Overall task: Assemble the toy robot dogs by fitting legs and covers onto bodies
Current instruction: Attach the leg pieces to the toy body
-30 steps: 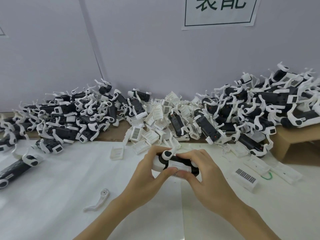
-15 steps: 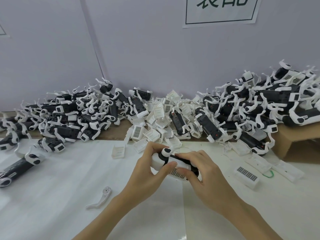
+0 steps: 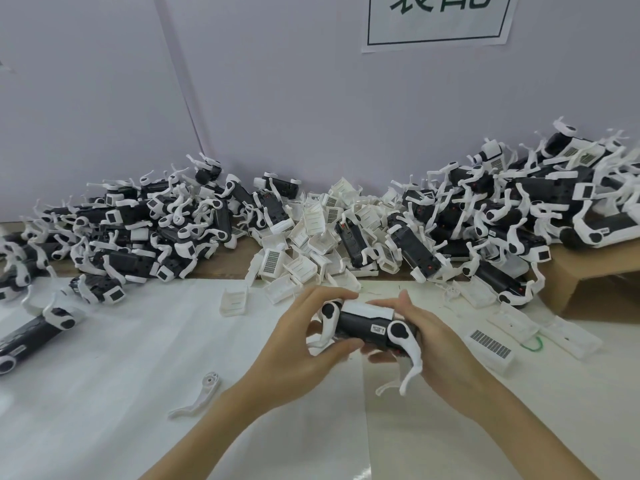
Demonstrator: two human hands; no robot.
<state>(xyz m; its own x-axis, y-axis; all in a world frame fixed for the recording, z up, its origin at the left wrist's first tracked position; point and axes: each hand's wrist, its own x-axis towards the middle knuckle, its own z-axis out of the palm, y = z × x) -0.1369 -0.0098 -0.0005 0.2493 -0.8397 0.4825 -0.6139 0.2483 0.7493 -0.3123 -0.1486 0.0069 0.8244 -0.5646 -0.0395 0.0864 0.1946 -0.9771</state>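
Gripped at its two ends above the desk (image 3: 104, 393): a black dog body (image 3: 363, 329), left hand (image 3: 294, 348) curled round one end, right hand (image 3: 429, 344) round the other. White cover (image 3: 367, 310) on top, white legs (image 3: 407, 351) fitted.

a toy dog body (image 3: 363, 328), black with a white cover (image 3: 367, 310) seated along its top, is held level between the fingers (image 3: 332, 346) of the left hand and the fingers (image 3: 381, 356) of the right hand. a white leg (image 3: 408, 355) with a black round hub hangs down by the right fingers; another leg (image 3: 327, 320) is seen at the end gripped by the left fingers
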